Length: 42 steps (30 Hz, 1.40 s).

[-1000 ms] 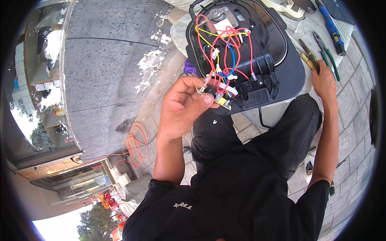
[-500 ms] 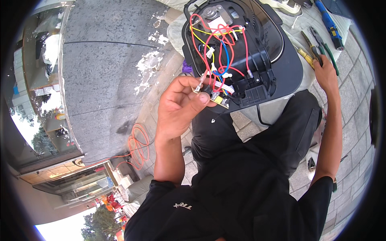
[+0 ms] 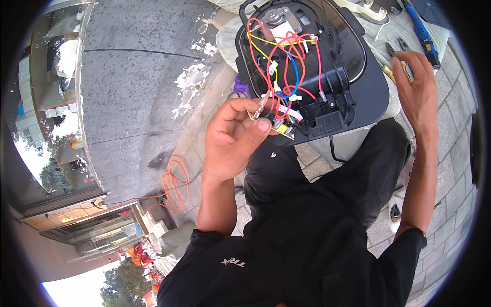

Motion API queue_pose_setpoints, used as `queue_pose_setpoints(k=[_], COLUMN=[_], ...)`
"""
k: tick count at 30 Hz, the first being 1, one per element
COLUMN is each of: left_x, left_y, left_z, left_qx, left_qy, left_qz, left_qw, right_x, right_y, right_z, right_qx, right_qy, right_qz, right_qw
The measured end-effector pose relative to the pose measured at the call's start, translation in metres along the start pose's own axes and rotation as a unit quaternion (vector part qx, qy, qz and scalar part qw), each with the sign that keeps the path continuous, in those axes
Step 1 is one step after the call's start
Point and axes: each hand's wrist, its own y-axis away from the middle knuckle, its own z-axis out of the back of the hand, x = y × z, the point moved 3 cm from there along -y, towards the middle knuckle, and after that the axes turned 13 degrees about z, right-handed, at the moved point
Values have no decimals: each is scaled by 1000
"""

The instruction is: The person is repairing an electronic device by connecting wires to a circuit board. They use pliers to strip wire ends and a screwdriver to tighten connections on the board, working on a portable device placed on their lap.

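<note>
In my left hand (image 3: 232, 135), thumb and fingers pinch a small circuit board (image 3: 283, 129) by its near end. Red, yellow and blue wires (image 3: 294, 77) run from around it into an opened black appliance housing (image 3: 327, 82), which lies in front of my knees. White connectors hang among the wires. At the right my right hand (image 3: 418, 92) is over the pliers (image 3: 390, 49), its thumb and fingers apart. A yellow handle shows in the gap between them. The hand hides part of the tools, so contact is hard to judge.
A blue pen-shaped power tool (image 3: 423, 36) lies at the far right on a pale cloth. White plastic parts (image 3: 365, 9) are at the top edge. An orange cable (image 3: 175, 184) is coiled on the ground at left. Grey paving (image 3: 450, 133) lies to the right.
My right hand has shifted up over the pliers and looks larger, its thumb and fingers more spread. My left hand keeps its pinch on the circuit board. The whole view has shifted slightly.
</note>
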Motion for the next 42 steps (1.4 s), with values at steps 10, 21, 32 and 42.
queue_pose_setpoints(k=[10,21,32,42], left_x=[-5,-2,-3,-4], left_y=[6,4,1,1], left_z=[-1,1,-2,-4], left_qx=[3,-5,5,-8], left_qy=[-8,-7,2,3], left_qz=[-27,-14,-21,-11], left_qw=[1000,1000,1000,1000], right_x=[181,188,189,189], right_y=[-83,-90,-86,-83], right_z=[5,-18,-17,-20], right_qx=[87,204,177,165], right_qy=[-287,-237,-241,-242], right_qz=[436,467,480,483], right_qw=[848,827,825,825])
